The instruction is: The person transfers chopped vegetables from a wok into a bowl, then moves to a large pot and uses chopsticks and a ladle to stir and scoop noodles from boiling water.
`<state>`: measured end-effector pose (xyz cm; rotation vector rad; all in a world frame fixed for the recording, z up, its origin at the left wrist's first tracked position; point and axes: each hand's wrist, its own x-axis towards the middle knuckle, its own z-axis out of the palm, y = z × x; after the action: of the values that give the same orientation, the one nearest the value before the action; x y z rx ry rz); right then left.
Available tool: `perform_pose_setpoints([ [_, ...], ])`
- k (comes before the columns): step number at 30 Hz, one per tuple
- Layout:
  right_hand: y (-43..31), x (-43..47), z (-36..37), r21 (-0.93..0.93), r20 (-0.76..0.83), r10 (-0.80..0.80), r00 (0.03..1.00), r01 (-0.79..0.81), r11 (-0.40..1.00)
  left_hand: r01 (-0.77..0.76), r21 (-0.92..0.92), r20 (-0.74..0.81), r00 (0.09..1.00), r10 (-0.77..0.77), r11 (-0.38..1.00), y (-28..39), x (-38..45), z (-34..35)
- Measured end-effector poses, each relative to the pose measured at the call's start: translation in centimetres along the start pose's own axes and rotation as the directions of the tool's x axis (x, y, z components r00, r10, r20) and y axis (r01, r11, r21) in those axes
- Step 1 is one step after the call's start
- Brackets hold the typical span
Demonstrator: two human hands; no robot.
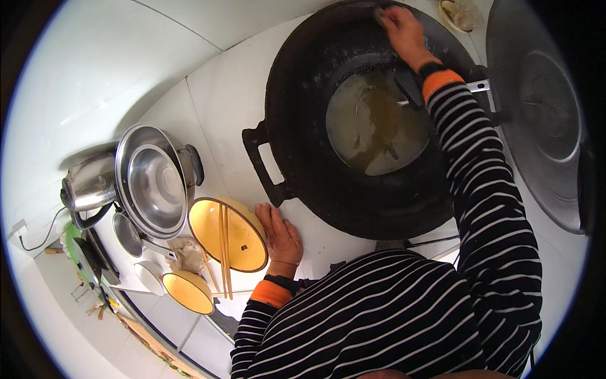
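A large black wok (307, 94) holds a shallow pool of cloudy yellowish liquid (378, 123). My right hand (406, 35) is over the wok's far inner wall, its fingers pinched around something small, dark and blurred. Below that wrist, a dark utensil (408, 90), partly hidden by my sleeve, lies in the wok; a metal handle end (478, 85) shows past the sleeve at the rim. My left hand (284, 239) rests on the white counter against a yellow enamel bowl (201, 227), fingers near the wok's handle. Wooden chopsticks (224, 246) lie across that bowl.
A large dark lid (539, 113) stands at the right, near a small dish with a plastic bag (461, 14). At the left are stacked steel bowls (156, 184), a steel kettle (92, 182), a ladle (127, 234), a cloth (187, 253), a smaller yellow bowl (188, 291) and a white bowl (149, 276).
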<state>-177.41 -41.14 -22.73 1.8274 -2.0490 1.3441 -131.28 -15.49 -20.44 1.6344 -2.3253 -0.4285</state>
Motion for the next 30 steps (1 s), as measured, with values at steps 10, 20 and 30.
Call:
perform_pose_setpoints([
  [10,-1.4,-14.0,2.3,-0.378,0.697,0.455,0.555,-0.254,0.89,0.05,0.028,0.053,0.997,-0.051,0.998,0.3,0.1,-0.2],
  [20,-12.8,-6.2,5.3,0.459,0.255,0.035,0.966,-0.153,0.875,0.058,0.022,0.038,0.998,-0.059,0.998,0.2,0.0,0.0],
  [30,-1.1,1.5,-0.3,-0.063,0.243,-0.198,0.95,0.219,0.974,0.095,0.05,0.088,0.991,-0.099,0.994,0.2,-0.4,0.0],
])
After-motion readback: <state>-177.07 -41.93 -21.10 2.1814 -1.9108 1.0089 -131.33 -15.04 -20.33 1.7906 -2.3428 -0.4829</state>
